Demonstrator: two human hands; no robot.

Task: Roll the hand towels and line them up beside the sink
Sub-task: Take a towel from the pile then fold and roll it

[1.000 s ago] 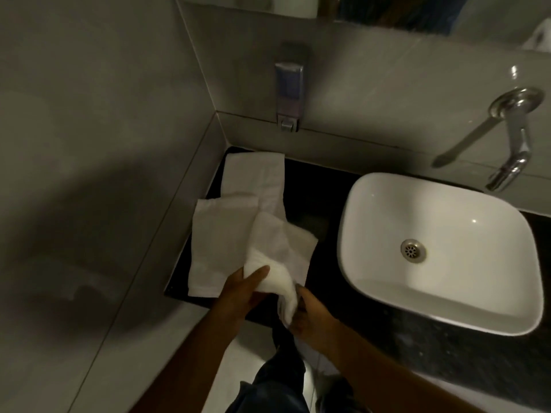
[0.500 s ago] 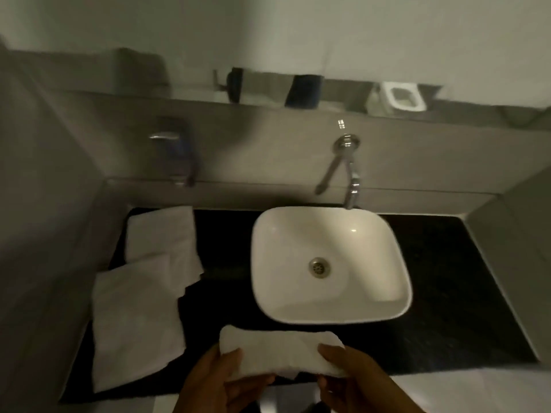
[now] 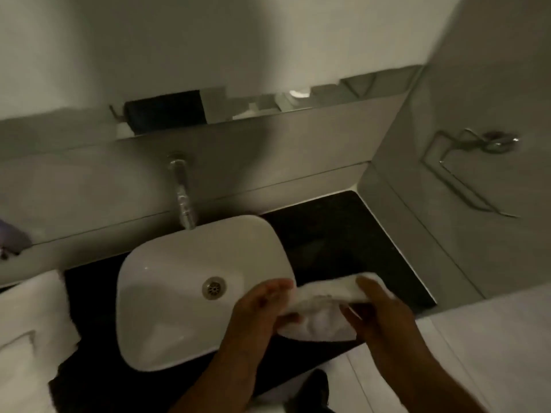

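Both my hands hold one white hand towel (image 3: 320, 305), bunched into a loose roll, just right of the white basin (image 3: 179, 293) and above the black counter (image 3: 334, 239). My left hand (image 3: 262, 311) grips its left end, my right hand (image 3: 378, 311) its right end. Two more white towels (image 3: 29, 329) lie flat and unrolled on the counter left of the basin, partly cut off by the frame edge.
A chrome tap (image 3: 183, 192) sticks out of the back wall over the basin. A chrome towel holder (image 3: 465, 171) hangs on the right wall. The mirror's lower edge (image 3: 268, 108) runs above the backsplash. The counter's right part ends at the wall corner.
The view has swung from the left towels to the right side of the basin. Both hands carried the towel from the left stack, past the basin's front, to its right side.
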